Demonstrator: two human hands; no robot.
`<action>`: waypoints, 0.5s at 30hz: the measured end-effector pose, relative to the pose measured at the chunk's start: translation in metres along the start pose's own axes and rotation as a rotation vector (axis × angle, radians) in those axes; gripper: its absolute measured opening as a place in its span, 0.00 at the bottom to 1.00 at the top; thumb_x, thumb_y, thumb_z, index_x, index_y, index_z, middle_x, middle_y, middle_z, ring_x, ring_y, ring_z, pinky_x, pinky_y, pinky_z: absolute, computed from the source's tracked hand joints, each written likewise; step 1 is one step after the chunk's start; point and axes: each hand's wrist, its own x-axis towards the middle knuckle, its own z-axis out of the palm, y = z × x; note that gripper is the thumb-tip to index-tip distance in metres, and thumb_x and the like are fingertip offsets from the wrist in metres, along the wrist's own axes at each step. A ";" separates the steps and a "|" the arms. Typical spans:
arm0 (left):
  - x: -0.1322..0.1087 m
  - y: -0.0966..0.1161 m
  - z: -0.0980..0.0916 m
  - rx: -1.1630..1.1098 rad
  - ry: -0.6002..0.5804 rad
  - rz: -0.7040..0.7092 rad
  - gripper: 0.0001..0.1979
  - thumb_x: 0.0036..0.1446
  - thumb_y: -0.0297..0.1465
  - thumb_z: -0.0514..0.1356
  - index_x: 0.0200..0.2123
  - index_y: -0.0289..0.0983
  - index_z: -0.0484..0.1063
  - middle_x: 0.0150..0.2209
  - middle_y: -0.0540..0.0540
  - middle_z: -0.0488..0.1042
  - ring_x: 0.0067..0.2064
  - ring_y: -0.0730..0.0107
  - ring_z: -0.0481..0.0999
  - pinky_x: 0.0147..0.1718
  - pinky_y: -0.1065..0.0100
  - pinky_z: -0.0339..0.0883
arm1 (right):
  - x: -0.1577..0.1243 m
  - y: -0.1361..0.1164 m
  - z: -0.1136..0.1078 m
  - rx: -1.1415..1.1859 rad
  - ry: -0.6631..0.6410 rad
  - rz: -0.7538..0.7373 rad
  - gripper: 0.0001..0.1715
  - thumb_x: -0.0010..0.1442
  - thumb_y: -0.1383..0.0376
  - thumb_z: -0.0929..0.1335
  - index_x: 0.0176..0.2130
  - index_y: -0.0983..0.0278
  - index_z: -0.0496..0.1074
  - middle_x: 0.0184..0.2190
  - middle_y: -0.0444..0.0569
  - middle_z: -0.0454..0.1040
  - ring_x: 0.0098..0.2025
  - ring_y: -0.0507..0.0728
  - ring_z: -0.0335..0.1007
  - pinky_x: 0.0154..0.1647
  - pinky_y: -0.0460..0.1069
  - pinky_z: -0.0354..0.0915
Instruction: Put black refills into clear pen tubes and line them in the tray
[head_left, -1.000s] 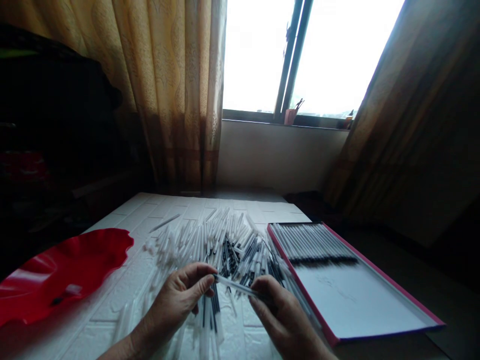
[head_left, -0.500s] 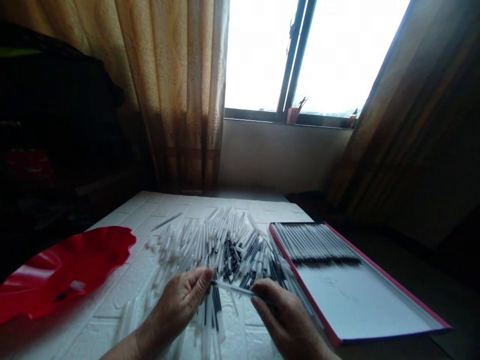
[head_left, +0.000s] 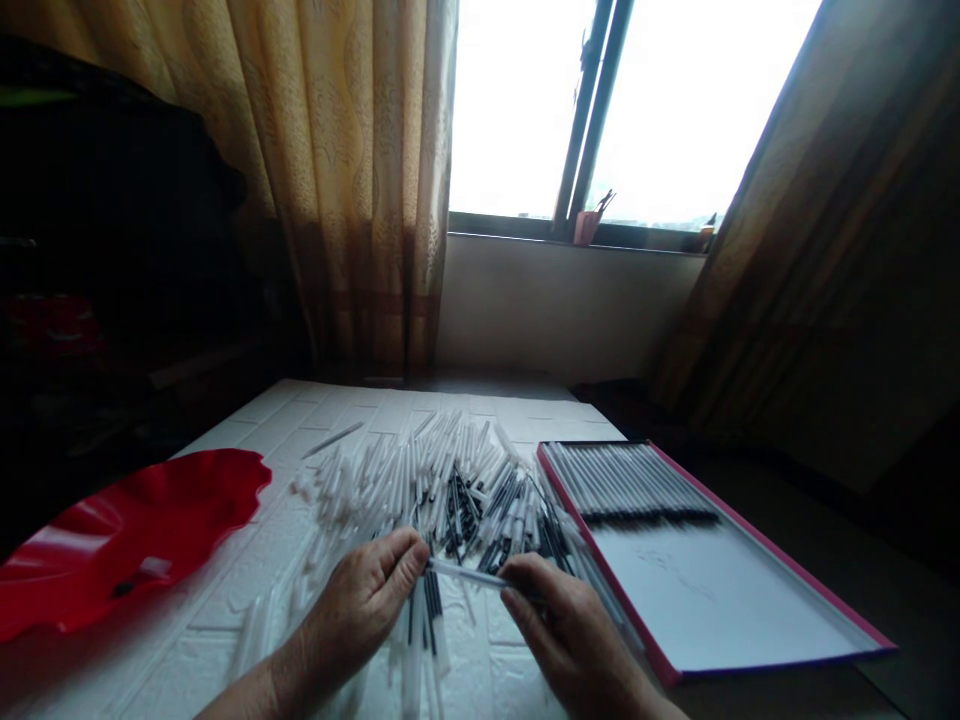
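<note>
A glossy red plastic tray, matt brick-embossed worktop, clear plastic pen and woven cloth curtain are seen.

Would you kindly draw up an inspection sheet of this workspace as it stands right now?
Surface: white brick-patterned table, dim light.
Job's things: one clear pen tube held level between both hands; loose pile of pens just beyond them; a row of pens lined up at the far end of the red-edged tray.
Clutter: red wavy-rimmed bowl at the left with a small piece inside; one stray pen apart from the pile.
Grips: left hand pinches the tube's left end; right hand holds its right end.
Cables: nothing seen.
Surroundings: patterned curtains, bright window, small items on the sill.
</note>
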 end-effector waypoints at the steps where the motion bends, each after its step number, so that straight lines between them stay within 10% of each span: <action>1: 0.000 -0.001 0.000 0.001 -0.001 -0.001 0.26 0.63 0.54 0.45 0.23 0.41 0.59 0.20 0.54 0.58 0.24 0.69 0.62 0.22 0.71 0.53 | 0.000 0.000 0.000 0.001 0.010 -0.002 0.08 0.66 0.65 0.62 0.38 0.62 0.69 0.29 0.46 0.74 0.29 0.54 0.71 0.30 0.46 0.65; 15: 0.000 -0.002 -0.001 0.007 -0.038 -0.004 0.25 0.62 0.53 0.46 0.23 0.41 0.58 0.20 0.55 0.58 0.22 0.70 0.61 0.21 0.72 0.55 | 0.002 -0.003 0.000 -0.001 0.026 -0.005 0.09 0.65 0.64 0.61 0.37 0.63 0.70 0.28 0.47 0.75 0.29 0.55 0.72 0.29 0.47 0.65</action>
